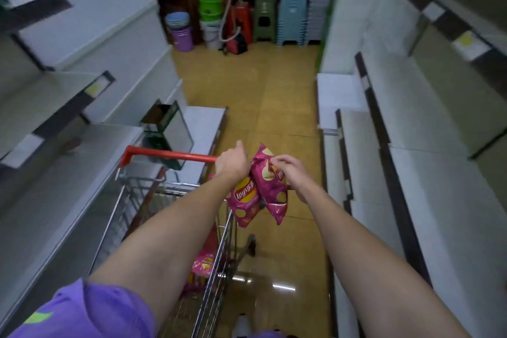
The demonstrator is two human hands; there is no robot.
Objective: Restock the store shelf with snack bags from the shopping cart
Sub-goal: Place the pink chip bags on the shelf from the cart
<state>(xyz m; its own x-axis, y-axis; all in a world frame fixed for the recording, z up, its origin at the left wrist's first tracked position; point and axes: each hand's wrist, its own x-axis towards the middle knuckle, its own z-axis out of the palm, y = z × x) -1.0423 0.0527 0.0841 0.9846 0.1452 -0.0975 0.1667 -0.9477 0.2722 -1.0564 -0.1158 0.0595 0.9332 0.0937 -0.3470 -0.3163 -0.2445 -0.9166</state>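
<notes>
**Two bags up, shelf not yet reached**

From the head camera: I had both hands out in front of me, above the far right corner of the shopping cart (pixel 170 217), just past its red handle (pixel 170 154). My left hand (pixel 232 163) was curled round the top of one pink snack bag (pixel 245 202), which hung down below my wrist with its logo facing me. My right hand (pixel 288 170) pinched the top edge of a second pink bag (pixel 270 189), fingers folded over the crimp. The two bags touched, side by side, over the floor (pixel 255 85) and the cart's rim.

More pink bags (pixel 203 265) lay low in the basket, so by my reckoning the job was far from done. Bare white shelves ran down both sides of the aisle; the right-hand shelf (pixel 428 178) sat nearest my right hand, and that looked the likely landing spot, though I couldn't be sure.

To do this step well, I judged I should hold by the sealed tops only, not squeeze the puffed middles, swing one bag across at a time, and set each upright with its label facing the aisle, pushed back from the lip so it wouldn't slide off.
</notes>
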